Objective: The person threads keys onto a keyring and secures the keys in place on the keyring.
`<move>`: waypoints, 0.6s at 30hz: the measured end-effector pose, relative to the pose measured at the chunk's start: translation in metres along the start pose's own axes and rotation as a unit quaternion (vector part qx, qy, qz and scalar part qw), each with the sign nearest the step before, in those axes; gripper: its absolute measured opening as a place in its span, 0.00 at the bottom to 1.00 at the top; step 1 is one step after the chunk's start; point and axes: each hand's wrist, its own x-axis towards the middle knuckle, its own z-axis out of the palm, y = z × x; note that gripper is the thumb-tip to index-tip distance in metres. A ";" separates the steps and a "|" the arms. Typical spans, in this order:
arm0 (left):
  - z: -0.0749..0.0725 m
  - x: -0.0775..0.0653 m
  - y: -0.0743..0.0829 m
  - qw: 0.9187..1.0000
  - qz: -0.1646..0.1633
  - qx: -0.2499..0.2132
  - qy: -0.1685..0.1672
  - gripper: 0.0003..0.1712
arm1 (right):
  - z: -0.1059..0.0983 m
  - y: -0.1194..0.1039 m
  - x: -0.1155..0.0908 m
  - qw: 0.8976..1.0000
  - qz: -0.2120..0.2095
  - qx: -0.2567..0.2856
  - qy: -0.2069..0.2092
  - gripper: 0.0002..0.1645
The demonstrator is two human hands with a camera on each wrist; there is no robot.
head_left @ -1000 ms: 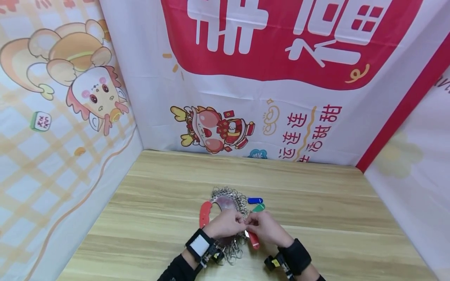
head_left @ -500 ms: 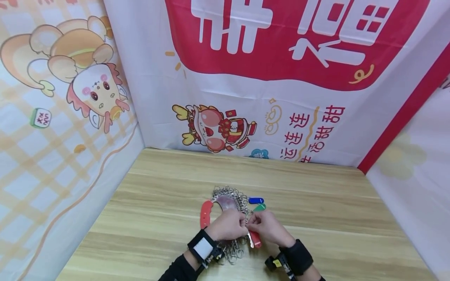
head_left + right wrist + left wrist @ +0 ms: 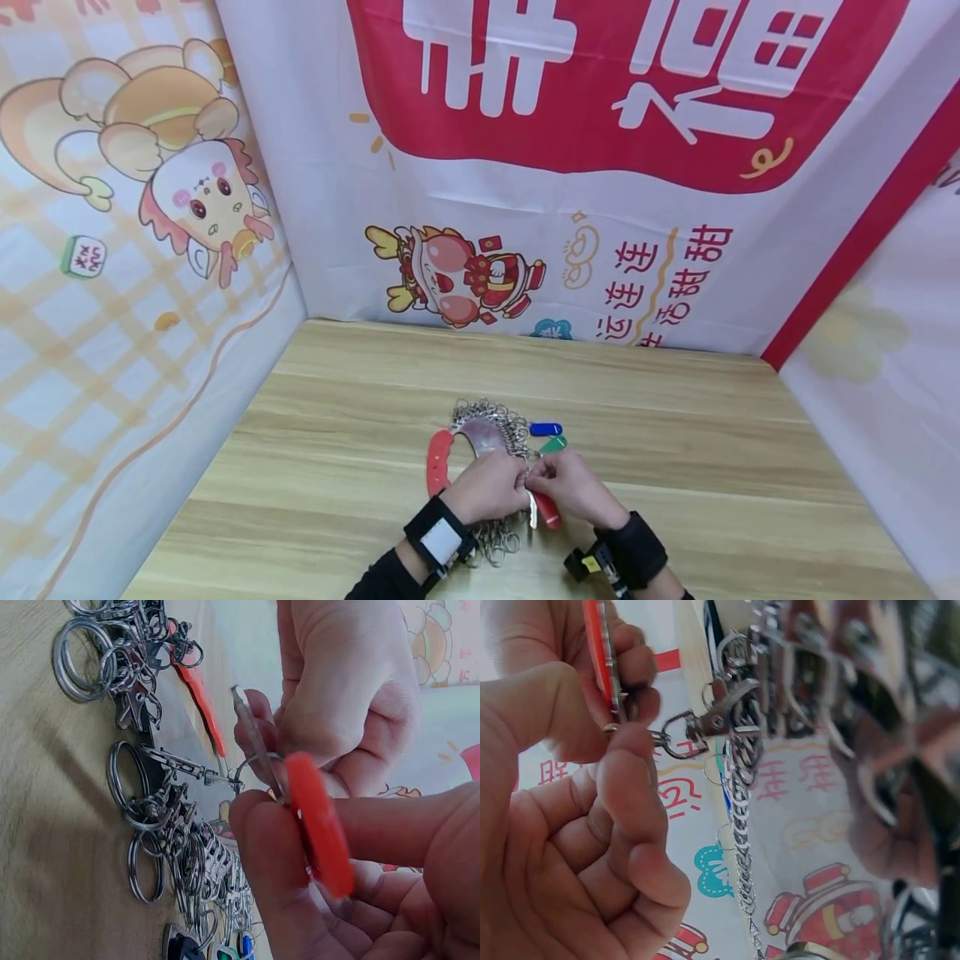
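In the head view my left hand (image 3: 491,487) and right hand (image 3: 573,492) meet fingertip to fingertip over the right side of a key carrier. Its red handle (image 3: 437,461) and metal plate (image 3: 482,435) show beside the left hand. The left thumb and forefinger pinch a split ring (image 3: 251,759) joined to one snap clip (image 3: 184,763) of the carrier. A silver key (image 3: 259,739) and a red key tag (image 3: 322,825) are at this ring. My right fingers pinch close to where tag and key meet; the exact contact is hidden.
Rows of clips and rings (image 3: 513,429) edge the plate. A blue tag (image 3: 545,429) and a green tag (image 3: 553,444) lie just beyond the right hand. The wooden table (image 3: 675,417) meets printed cloth walls (image 3: 465,192) at the back and sides.
The key has swung into view and now points toward the table's front, beside the red tag. My left hand has shifted slightly right; the right hand has barely moved.
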 end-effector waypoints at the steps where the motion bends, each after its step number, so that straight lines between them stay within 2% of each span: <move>1: -0.001 0.000 0.000 1.000 0.000 0.006 0.003 0.17 | 0.001 -0.001 0.000 1.000 0.000 -0.002 0.001 0.06; 12: -0.002 -0.002 0.007 0.999 -0.011 0.038 0.021 0.16 | 0.005 -0.005 -0.001 0.999 -0.033 -0.043 -0.001 0.06; 16: -0.001 -0.001 0.007 0.999 -0.019 0.029 0.015 0.15 | 0.005 -0.005 -0.002 0.999 -0.022 -0.037 0.005 0.05; 18: -0.002 -0.001 0.006 1.000 -0.021 0.004 0.003 0.13 | 0.005 -0.005 -0.001 0.999 -0.016 -0.033 0.014 0.04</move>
